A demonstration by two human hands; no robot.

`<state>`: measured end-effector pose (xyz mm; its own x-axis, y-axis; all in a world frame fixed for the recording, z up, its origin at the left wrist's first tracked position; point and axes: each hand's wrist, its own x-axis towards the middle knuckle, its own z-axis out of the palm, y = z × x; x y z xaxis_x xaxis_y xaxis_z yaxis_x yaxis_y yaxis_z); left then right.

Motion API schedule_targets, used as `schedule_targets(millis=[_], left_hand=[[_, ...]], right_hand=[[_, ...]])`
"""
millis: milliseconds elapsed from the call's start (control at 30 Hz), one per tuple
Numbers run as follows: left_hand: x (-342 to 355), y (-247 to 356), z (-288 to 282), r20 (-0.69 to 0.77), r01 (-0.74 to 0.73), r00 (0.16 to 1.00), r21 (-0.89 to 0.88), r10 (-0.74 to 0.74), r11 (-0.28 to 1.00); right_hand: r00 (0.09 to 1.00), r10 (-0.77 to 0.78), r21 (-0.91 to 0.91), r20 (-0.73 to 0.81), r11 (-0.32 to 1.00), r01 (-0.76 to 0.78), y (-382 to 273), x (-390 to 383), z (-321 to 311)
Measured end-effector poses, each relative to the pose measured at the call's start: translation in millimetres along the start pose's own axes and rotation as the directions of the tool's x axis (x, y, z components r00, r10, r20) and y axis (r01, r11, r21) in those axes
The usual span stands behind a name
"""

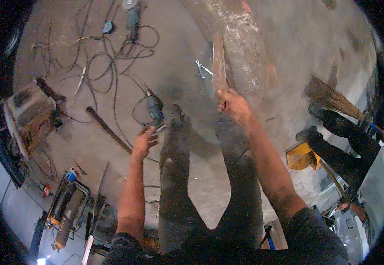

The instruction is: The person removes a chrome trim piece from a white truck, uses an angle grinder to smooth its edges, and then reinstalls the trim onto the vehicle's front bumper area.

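Note:
My right hand [234, 105] is closed around the near end of a long, flat brown bar [219, 62], which looks like wood and points away from me. My left hand [144, 140] is lower, beside my left leg, with its fingers curled around a short, pale, metal-looking piece [160, 128]; its exact kind is too blurred to tell. Just beyond this hand a green power drill [155, 108] lies on the floor with its cable. Two silver wrenches [200, 69] lie left of the bar.
Tangled cables [101, 66], an angle grinder [132, 22], a round blue item [108, 27] and a dark bar [108, 129] lie at left. A worn box-like object [30, 110] and cylinders [70, 203] stand farther left. At right, another person holds a broom [335, 97] and yellow dustpan [302, 157].

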<state>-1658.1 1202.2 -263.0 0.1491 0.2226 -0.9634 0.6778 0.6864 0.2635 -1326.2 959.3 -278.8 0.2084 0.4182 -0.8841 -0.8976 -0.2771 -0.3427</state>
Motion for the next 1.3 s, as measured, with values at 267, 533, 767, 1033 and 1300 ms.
schedule_targets(millis=[267,533,767,1033,1300], left_hand=[[-41,89,167,0.528,0.208,0.835,-0.044,-0.154,0.977],[-185,90,166,0.651,-0.097,0.723,-0.236,0.231,0.967],[-366,245,114,0.496,-0.644,0.725,0.24,0.478,0.727],[-670,460,43,0.491,-0.715,0.503,0.699,0.711,0.024],[-847,486,59,0.402,-0.529,0.442,0.839,0.802,-0.128]], right_hand=[[0.993,0.066,0.087,0.099,0.993,-0.075,54,-108,65],[0.962,-0.056,-0.249,0.267,0.96,0.125,66,-249,87],[0.998,-0.057,-0.417,0.001,0.907,0.052,-7,-337,16],[0.919,-0.39,-0.73,-0.059,0.645,0.226,-91,-389,-56],[0.958,-0.277,-0.755,-0.076,0.643,0.125,-55,-372,-97]])
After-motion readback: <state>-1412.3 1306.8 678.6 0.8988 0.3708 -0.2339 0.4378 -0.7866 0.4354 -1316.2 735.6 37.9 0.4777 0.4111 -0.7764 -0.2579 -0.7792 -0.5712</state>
